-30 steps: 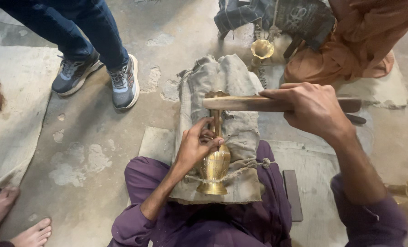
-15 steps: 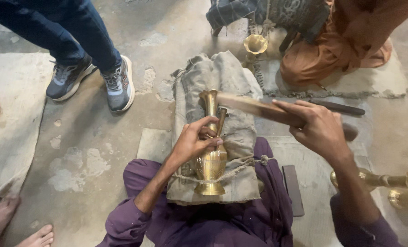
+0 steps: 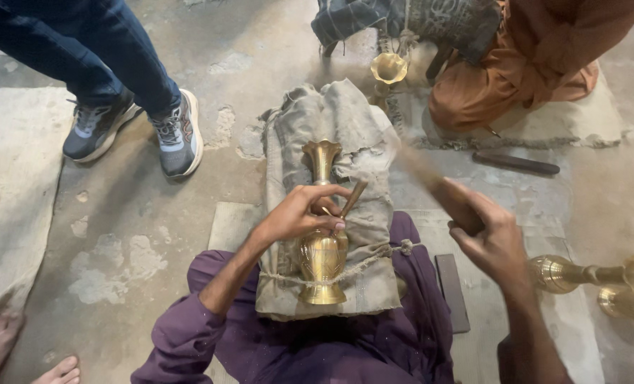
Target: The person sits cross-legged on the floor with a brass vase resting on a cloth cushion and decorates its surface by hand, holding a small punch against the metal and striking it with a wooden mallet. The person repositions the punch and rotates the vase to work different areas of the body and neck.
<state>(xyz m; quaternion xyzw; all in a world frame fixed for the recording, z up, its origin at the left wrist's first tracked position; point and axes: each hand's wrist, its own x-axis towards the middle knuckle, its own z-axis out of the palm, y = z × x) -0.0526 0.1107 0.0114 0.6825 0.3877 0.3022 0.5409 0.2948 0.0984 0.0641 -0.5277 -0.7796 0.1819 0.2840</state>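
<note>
Holding the brass vase on the cloth pad over your lap, your left hand lies on its neck and shoulder, and its fingers are closed around a thin metal punch that stands tilted against the vase. Your right hand is wrapped tight around a wooden mallet, which looks blurred and is raised to the right of the punch.

The main danger, I think, is for your left fingers: they are very near to the head of the punch, so a blow a little off line can hit them. If the punch is tilted too much, it may slip on the smooth round brass and scratch it, or make a dent in the wrong place. The vase rests only on soft cloth with a thin cord across it, so it may roll under a hard blow. Other brass pieces lie near your right elbow, and a person's shoes stand to the left.
</note>
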